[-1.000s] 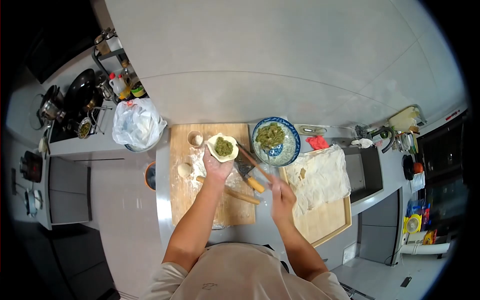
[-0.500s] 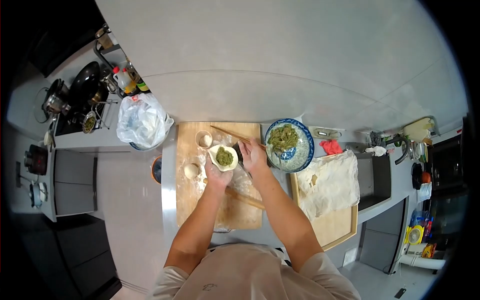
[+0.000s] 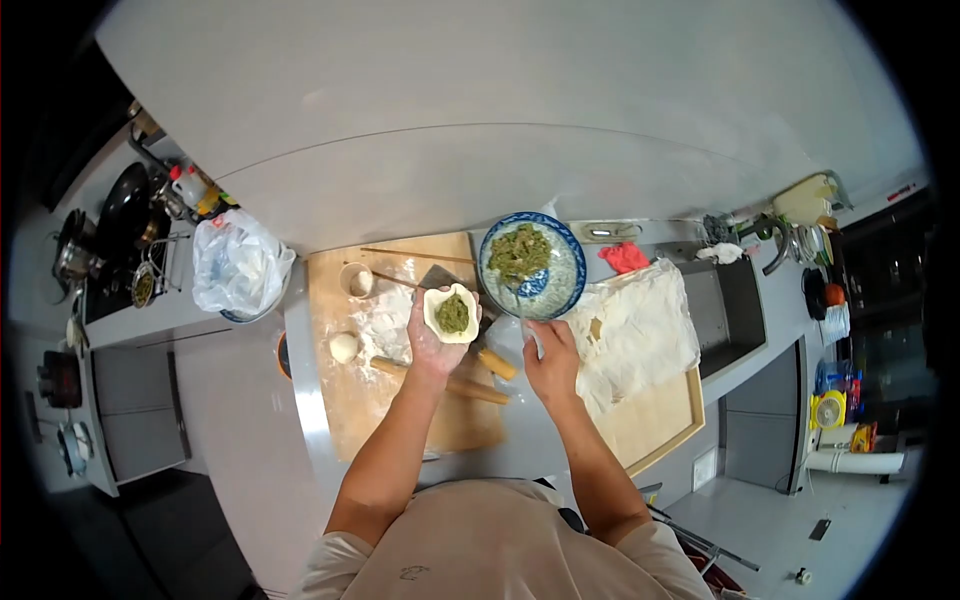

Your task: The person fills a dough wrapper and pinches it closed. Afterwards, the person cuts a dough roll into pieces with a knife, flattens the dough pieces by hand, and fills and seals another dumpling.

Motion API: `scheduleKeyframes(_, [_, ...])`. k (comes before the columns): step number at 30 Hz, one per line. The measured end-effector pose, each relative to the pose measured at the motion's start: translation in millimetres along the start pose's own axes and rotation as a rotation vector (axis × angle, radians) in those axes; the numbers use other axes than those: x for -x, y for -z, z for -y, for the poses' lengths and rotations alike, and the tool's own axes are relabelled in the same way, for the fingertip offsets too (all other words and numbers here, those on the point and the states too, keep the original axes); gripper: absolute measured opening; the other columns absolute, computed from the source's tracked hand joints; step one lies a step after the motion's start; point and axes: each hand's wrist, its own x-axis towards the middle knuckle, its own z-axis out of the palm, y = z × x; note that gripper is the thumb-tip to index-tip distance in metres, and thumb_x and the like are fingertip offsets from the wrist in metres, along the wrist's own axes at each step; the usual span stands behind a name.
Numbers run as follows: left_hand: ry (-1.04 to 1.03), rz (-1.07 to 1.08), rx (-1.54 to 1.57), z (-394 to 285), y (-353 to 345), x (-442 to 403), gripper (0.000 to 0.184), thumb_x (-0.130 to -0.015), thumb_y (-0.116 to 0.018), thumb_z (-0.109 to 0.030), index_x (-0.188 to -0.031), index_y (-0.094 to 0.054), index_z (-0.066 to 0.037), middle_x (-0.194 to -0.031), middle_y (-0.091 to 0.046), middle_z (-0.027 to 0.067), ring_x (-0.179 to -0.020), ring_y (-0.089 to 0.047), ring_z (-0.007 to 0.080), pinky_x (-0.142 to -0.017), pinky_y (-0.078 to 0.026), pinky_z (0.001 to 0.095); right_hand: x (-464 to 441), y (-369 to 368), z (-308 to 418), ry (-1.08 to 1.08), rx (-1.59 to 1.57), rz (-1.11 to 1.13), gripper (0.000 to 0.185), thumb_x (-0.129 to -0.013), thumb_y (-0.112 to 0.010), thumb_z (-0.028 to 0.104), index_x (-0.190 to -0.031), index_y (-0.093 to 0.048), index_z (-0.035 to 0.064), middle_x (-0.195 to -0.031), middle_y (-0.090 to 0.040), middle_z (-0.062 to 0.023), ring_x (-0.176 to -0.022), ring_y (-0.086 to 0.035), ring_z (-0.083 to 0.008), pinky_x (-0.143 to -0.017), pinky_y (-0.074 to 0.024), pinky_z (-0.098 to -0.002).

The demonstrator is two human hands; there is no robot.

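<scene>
My left hand point(image 3: 436, 352) cups a dough wrapper point(image 3: 436, 327) from below, with a mound of green filling point(image 3: 454, 314) in its middle. At the near rim of a blue-and-white bowl point(image 3: 574, 292), my right hand point(image 3: 552, 365) has its fingers closed on the handle of a spoon point(image 3: 518, 303). More filling point(image 3: 519, 253) lies in the bowl. Under my left hand is a wooden board point(image 3: 345, 420) dusted with flour. On it lie two chopsticks point(image 3: 420, 256), a rolling pin point(image 3: 455, 388), a dough ball point(image 3: 344, 347), a small cup point(image 3: 357, 281) and a wooden-handled blade point(image 3: 497, 363), partly hidden.
A floury white cloth point(image 3: 640, 335) covers part of a wooden tray point(image 3: 655, 435) on the right, beside a sink point(image 3: 725, 315). A red cloth point(image 3: 625, 257) lies behind it. On the left, a plastic bag point(image 3: 240, 262) sits over a bowl near the stove.
My right hand has let go of the chopsticks and moved right to the spoon at the bowl. The chopsticks now lie apart on the board. The camera view has shifted.
</scene>
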Motion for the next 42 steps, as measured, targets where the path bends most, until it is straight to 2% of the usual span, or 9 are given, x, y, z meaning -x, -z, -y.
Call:
scheduleKeyframes(6, [0.027,-0.120,-0.105,13,7,-4,0.045,-0.110,-0.045,-0.047,-0.125,-0.066,-0.010,-0.120,-0.072,0.0123,-0.115,-0.069,0.0374,-0.101,-0.056,0.0575,2,19,-39,0.170,0.371,0.318,0.054,-0.078,-0.077,0.002,-0.130,-0.072,0.0175,-0.107,-0.062,-0.0060,-0.107,-0.060,-0.0277,-0.091,-0.0534,-0.0413])
scheduleKeyframes(9, [0.026,-0.195,-0.154,16,14,-10,0.046,-0.110,-0.045,-0.048,-0.125,-0.067,-0.010,-0.118,-0.073,0.0105,-0.113,-0.070,0.0342,-0.100,-0.056,0.0559,-2,10,-55,0.259,0.229,0.391,0.052,-0.079,-0.078,0.009,-0.130,-0.073,0.0189,-0.103,-0.061,-0.0055,-0.104,-0.061,-0.0268,-0.089,-0.0542,-0.0398])
scheduleKeyframes(11, [-0.003,-0.314,-0.226,18,17,-14,0.048,-0.111,-0.044,-0.050,-0.123,-0.067,-0.010,-0.116,-0.073,0.0099,-0.110,-0.070,0.0323,-0.100,-0.057,0.0528,-8,2,-59,0.304,0.218,0.364,0.050,-0.080,-0.079,0.012,-0.129,-0.073,0.0190,-0.102,-0.062,-0.0047,-0.103,-0.061,-0.0264,-0.088,-0.0545,-0.0392])
scheduleKeyframes(16, [-0.011,-0.312,-0.265,18,29,-25,0.050,-0.112,-0.040,-0.051,-0.122,-0.068,-0.012,-0.117,-0.073,0.0095,-0.111,-0.069,0.0320,-0.100,-0.057,0.0510,-24,-21,-65,0.422,0.235,0.335,0.042,-0.083,-0.080,0.015,-0.125,-0.075,0.0163,-0.099,-0.065,-0.0031,-0.100,-0.062,-0.0242,-0.085,-0.0554,-0.0372])
scheduleKeyframes(19, [-0.021,-0.311,-0.289,16,33,-32,0.050,-0.112,-0.039,-0.051,-0.123,-0.068,-0.011,-0.117,-0.072,0.0097,-0.112,-0.069,0.0318,-0.101,-0.056,0.0502,-36,-33,-61,0.453,0.122,0.229,0.036,-0.085,-0.079,0.010,-0.120,-0.074,0.0112,-0.095,-0.068,-0.0055,-0.092,-0.065,-0.0263,-0.079,-0.0568,-0.0393])
scheduleKeyframes(24, [-0.028,-0.281,-0.278,8,38,-44,0.050,-0.113,-0.039,-0.050,-0.123,-0.067,-0.009,-0.117,-0.073,0.0102,-0.112,-0.069,0.0310,-0.102,-0.055,0.0488,-55,-43,-48,0.119,-0.118,-0.081,0.023,-0.092,-0.071,0.002,-0.114,-0.072,0.0042,-0.087,-0.069,-0.0148,-0.078,-0.067,-0.0345,-0.067,-0.0569,-0.0450])
scheduleKeyframes(30, [0.011,-0.277,-0.308,-1,44,-53,0.048,-0.113,-0.040,-0.049,-0.122,-0.066,-0.010,-0.117,-0.073,0.0092,-0.112,-0.069,0.0296,-0.103,-0.054,0.0478,-54,-62,-47,0.184,-0.017,-0.017,0.024,-0.093,-0.071,0.003,-0.118,-0.072,0.0051,-0.084,-0.067,-0.0160,-0.077,-0.066,-0.0345,-0.066,-0.0556,-0.0448])
scheduleKeyframes(37, [0.015,-0.407,-0.370,7,23,-51,0.043,-0.114,-0.039,-0.045,-0.119,-0.066,-0.012,-0.111,-0.073,0.0063,-0.106,-0.070,0.0267,-0.099,-0.056,0.0449,-4,-26,-6,0.196,-0.052,0.010,0.026,-0.092,-0.071,0.003,-0.119,-0.070,0.0014,-0.086,-0.066,-0.0152,-0.078,-0.065,-0.0338,-0.066,-0.0543,-0.0432])
scheduleKeyframes(42, [-0.024,-0.398,-0.273,11,2,-30,0.051,-0.114,-0.034,-0.050,-0.126,-0.065,-0.011,-0.122,-0.071,0.0101,-0.115,-0.068,0.0320,-0.103,-0.055,0.0533,18,-9,27,0.502,0.010,0.040,0.036,-0.084,-0.072,-0.003,-0.120,-0.071,-0.0001,-0.098,-0.072,-0.0116,-0.083,-0.068,-0.0279,-0.071,-0.0573,-0.0374])
